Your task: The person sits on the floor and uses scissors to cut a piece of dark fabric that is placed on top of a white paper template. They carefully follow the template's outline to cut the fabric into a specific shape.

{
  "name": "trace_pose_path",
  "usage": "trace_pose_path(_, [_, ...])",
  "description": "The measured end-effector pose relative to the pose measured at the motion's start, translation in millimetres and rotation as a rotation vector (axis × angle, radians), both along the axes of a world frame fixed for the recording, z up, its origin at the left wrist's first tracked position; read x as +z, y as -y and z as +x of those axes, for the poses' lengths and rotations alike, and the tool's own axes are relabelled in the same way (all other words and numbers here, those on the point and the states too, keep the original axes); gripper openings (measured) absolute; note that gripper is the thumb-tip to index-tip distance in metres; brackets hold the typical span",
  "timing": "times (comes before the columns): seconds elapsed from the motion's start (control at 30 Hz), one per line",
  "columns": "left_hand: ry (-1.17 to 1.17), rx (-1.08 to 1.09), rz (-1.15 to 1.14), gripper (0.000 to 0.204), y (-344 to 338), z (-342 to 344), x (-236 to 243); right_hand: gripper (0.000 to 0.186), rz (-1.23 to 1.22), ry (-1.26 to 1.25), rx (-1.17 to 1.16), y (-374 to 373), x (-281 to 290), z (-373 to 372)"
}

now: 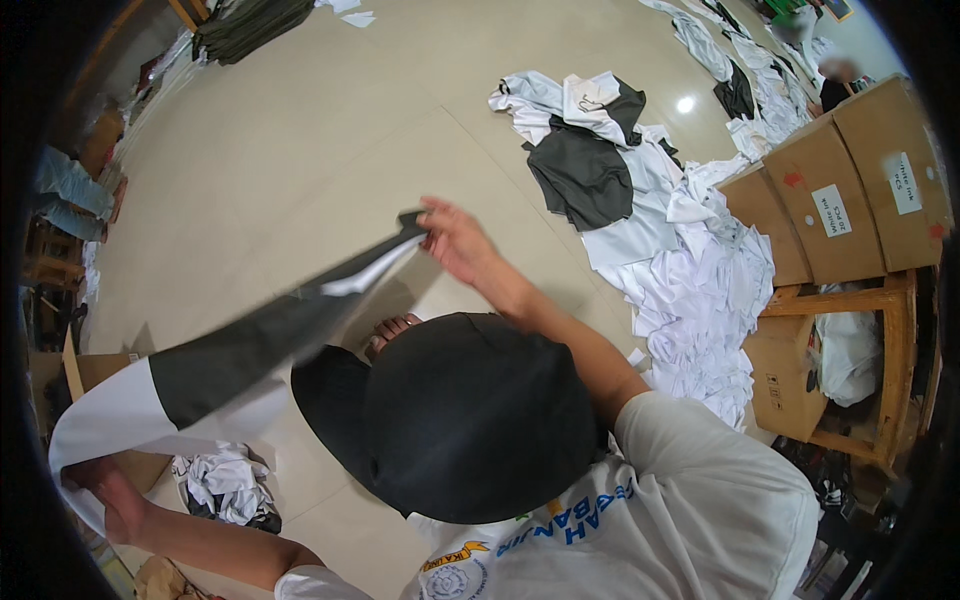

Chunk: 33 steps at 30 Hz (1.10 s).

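A long piece of dark grey and white cloth (235,360) is stretched slantwise between my two hands, off the floor. My right hand (455,238), reaching far forward, pinches its narrow dark end. At the lower left, my left hand (108,492) is at the broad white end, which curves over it; its fingers are mostly hidden by the fabric. A black cap (480,415) fills the lower middle of the view and covers part of the floor. Below the cloth, near my left forearm, lies a small crumpled heap of white and dark fabric (228,485).
A large pile of white and dark cloth (670,270) spreads over the tiled floor (300,170) on the right. Beside it, cardboard boxes (830,190) stand on a wooden frame (895,360). Dark folded fabric (250,28) lies at the far left. Another person (838,85) is at the far right.
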<state>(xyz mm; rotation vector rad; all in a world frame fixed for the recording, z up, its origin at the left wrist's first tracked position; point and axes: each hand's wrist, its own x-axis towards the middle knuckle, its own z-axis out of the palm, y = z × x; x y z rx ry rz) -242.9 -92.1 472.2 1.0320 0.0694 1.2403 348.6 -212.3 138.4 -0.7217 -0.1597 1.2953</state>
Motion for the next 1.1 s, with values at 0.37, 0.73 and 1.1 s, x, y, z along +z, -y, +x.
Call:
trace_pose_path(0.37, [0.001, 0.269, -0.590, 0.032, -82, -72, -235, 0.097, -0.133, 0.316, -0.325, 55, 71, 81])
trace_pose_path(0.73, [-0.731, 0.672, -1.009, 0.081, -29, 16, -477, 0.089, -0.840, 1.359, -0.104, 91, -121, 71])
trace_pose_path(1.1, [-1.888, 0.840, -0.491, 0.048, -9, 155, -480, 0.046, -0.786, 1.756, 0.040, 36, -131, 104])
